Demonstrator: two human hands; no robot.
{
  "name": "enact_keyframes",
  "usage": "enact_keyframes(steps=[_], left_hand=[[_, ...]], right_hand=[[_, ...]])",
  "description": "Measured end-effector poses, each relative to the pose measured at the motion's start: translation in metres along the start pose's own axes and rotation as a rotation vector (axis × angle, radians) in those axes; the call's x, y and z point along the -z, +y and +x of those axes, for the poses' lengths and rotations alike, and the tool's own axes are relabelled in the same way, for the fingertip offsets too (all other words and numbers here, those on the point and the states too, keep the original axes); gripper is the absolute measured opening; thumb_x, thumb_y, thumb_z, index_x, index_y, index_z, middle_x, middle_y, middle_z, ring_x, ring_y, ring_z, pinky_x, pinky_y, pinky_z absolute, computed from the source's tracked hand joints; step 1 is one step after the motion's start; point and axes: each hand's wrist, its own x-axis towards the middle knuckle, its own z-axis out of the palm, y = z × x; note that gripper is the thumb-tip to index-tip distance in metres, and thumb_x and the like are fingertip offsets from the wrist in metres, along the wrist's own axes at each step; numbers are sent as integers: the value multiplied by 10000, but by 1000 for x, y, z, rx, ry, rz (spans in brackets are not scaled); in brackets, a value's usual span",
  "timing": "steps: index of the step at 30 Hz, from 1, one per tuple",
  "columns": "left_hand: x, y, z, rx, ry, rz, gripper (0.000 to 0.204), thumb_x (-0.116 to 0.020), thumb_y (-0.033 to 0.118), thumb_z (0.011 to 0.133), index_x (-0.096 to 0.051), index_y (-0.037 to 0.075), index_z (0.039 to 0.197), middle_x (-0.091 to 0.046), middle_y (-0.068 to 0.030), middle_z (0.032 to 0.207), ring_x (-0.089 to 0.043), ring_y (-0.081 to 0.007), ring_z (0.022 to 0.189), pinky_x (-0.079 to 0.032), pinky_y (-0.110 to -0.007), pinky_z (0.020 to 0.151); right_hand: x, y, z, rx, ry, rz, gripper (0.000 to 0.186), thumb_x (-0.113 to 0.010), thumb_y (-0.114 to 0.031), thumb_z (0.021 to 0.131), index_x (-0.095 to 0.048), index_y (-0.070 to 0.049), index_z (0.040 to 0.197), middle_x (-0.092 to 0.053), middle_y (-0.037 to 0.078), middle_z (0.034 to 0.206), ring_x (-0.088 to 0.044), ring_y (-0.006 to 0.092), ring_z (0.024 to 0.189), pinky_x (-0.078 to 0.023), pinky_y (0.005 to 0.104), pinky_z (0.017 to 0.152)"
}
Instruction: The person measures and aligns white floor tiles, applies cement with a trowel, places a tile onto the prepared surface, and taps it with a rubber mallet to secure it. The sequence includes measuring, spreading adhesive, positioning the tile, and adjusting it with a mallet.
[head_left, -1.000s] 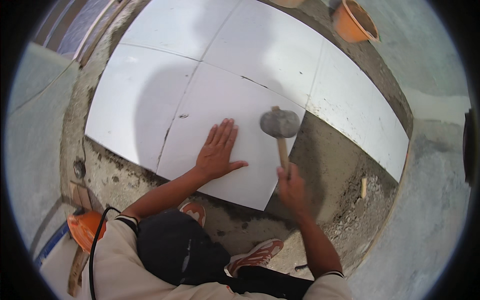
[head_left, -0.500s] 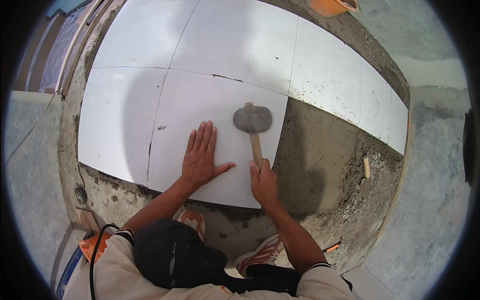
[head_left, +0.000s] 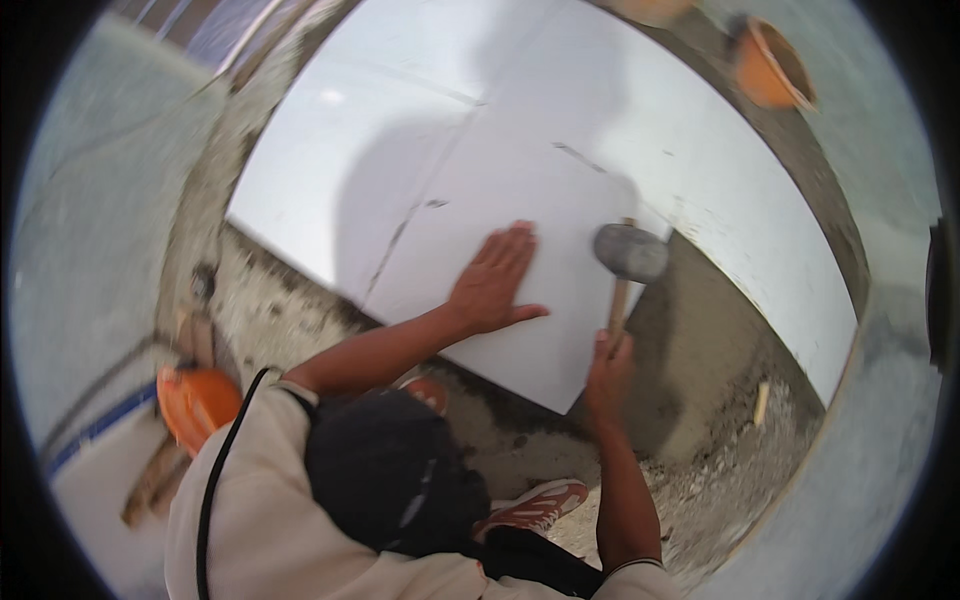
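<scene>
My left hand (head_left: pixel 497 285) lies flat on a large white floor tile (head_left: pixel 550 345), palm down, thumb stretched to the right. A rubber mallet (head_left: pixel 630 252) with a dark grey head and a wooden handle is gripped in my right hand (head_left: pixel 608 375). Its head is over the tile's right part, near the edge; whether it touches the surface I cannot tell. Other white tiles (head_left: pixel 330 90) adjoin this one on the left and the far side. Grey mortar (head_left: pixel 700 320) is exposed right of the tile.
Two orange buckets show: one (head_left: pixel 772 68) at the far right, another orange container (head_left: pixel 197 405) at the lower left. A short wooden piece (head_left: pixel 761 403) rests on rubble at the right. My shoe (head_left: pixel 530 508) stands close to the tile's near edge. Grey concrete (head_left: pixel 110 220) borders the left.
The view has turned, so the scene appears rotated and shifted right, and it is blurred. My left hand stays flat on the tile; the mallet head sits nearer the tile's right edge.
</scene>
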Motion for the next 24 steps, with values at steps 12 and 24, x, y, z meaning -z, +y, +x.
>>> enact_keyframes(steps=[12, 24], left_hand=[[5, 3, -93, 25, 26, 43, 902, -487, 646, 1002, -320, -24, 1582, -266, -184, 1683, -184, -319, 1585, -140, -499, 1286], [-1, -1, -113, -10, 11, 87, 871, -449, 627, 1024, -310, -24, 1586, -248, -179, 1691, -159, -303, 1594, -134, -489, 1294]], right_hand=[[-31, -36, -10, 166, -55, -111, 407, -506, -333, 1084, -538, 71, 1132, -673, 295, 861, -673, 490, 804, -511, 518, 720], [-31, -63, -2, 225, -74, -129, 432, -537, -370, 1076, -552, 52, 1169, -694, 308, 907, -699, 470, 853, -519, 506, 706]])
